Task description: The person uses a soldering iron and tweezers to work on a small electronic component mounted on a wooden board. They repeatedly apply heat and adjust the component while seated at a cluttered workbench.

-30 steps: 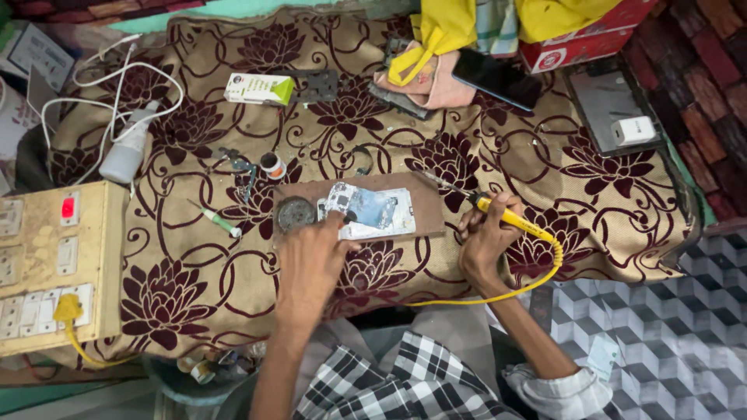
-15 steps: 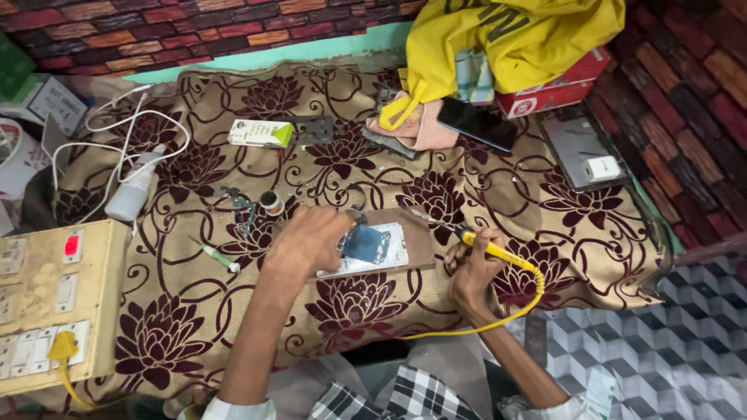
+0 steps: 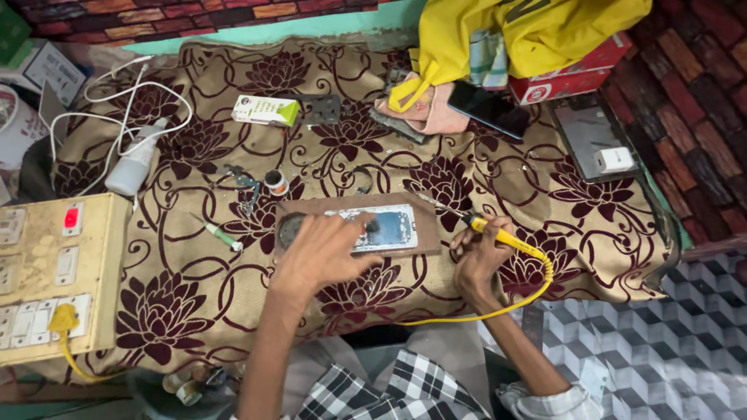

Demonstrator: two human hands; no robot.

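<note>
The left hand (image 3: 327, 250) is lying on the opened phone (image 3: 385, 228), which is resting on a brown board (image 3: 424, 233) on the tabletop; its fingers are spread flat. The right hand (image 3: 476, 257) is keeping its fingers clamped on a yellow soldering iron (image 3: 498, 233) just beside the phone.

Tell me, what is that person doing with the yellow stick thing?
A person sits at a flowered cloth. Their left hand presses on an opened phone lying on a brown board. Their right hand holds a yellow soldering iron, its tip just off the phone's edge. A yellow cord trails from it. A switchboard sits to the left.
</note>
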